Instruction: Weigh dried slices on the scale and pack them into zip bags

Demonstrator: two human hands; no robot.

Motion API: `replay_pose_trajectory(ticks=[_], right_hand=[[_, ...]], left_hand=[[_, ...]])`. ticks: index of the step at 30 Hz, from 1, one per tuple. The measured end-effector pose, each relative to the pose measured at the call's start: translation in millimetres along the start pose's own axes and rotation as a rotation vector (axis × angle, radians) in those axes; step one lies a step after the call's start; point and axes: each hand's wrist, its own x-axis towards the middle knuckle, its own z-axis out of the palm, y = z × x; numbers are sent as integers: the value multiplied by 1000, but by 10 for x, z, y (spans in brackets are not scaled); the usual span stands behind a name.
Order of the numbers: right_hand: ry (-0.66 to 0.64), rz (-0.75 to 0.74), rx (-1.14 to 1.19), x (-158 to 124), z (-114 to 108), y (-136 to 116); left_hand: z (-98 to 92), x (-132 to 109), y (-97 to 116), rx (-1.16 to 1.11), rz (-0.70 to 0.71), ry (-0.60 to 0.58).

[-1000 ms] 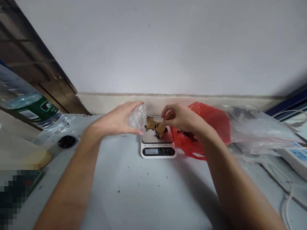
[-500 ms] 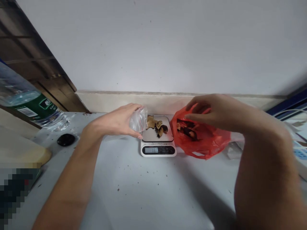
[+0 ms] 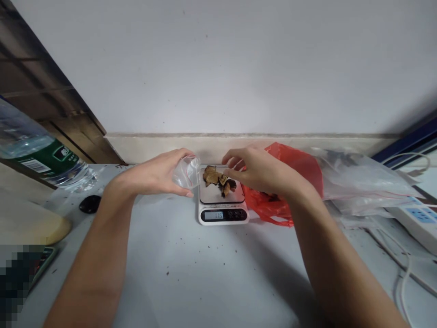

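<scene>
Pale table by a wall, left fingers of the left hand gripping a clear bag, right hand near brown bits on a scale, fingers bent, can't tell if holding any

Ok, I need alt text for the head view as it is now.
A person's right hand is poised by dry-looking brown pieces on a small digital scale, its display showing the digits 115, decimal point unclear. The left hand grips a small clear bag at the scale's left edge; a red plastic bag lies to the right.
</scene>
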Motion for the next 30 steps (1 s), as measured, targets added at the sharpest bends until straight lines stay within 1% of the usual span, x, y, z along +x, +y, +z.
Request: replay_pose_trajectory(ticks=[4,6,11,14,18,23,27,30], right_hand=[[-5,30,-35,37,19,44],[-24,53,-79,54,31,54],[-160,135,-201,99,105,12],[-201,104,-200,137,169,11],[-207,55,-164,188,213,74],[-210,55,-126,191,139,120],[-196,50,-103,135,18,110],[-189,63,-102,113,-21,116]], left_hand=[[-26,-25,11,8,-35,-11],[-35,-36,6,14,-28,-9],[-35,-39,-4,20,-39,-34],[-6,-19,0,2,-36,-48],[70,23,-16,-34,8,-52],[140,62,-42,-46,52,-50],[152,75,-35,-53,39,-82],[157,77,-36,-56,55,-84]])
